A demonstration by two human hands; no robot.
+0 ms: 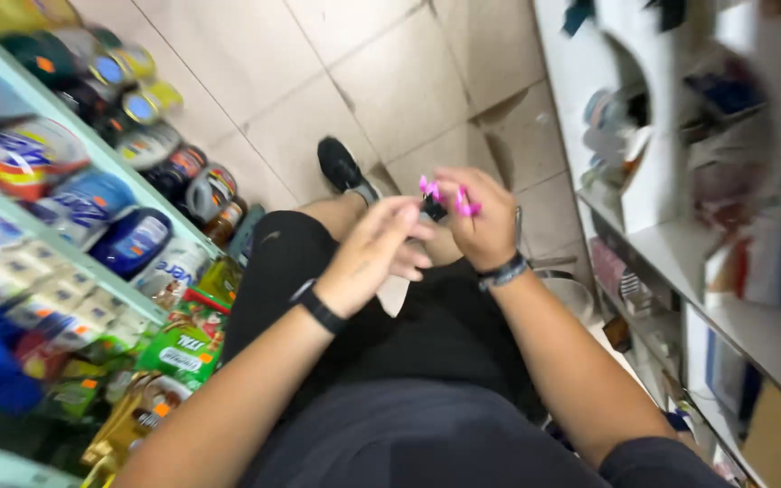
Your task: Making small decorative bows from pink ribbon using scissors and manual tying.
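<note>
Both hands, left hand (374, 256) beside right hand (481, 221), above the lap, between shelves (65, 226) left and right.

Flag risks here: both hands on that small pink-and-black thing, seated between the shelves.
1. The small pink-and-black item is pinched only at fingertips between left hand and right hand; a slip could drop it to the tiled floor.
2. The left elbow sits close to the packed shelf of bottles and packets; a wide move might knock some off.
3. The picture is blurred, so the exact grip is unclear.
</note>
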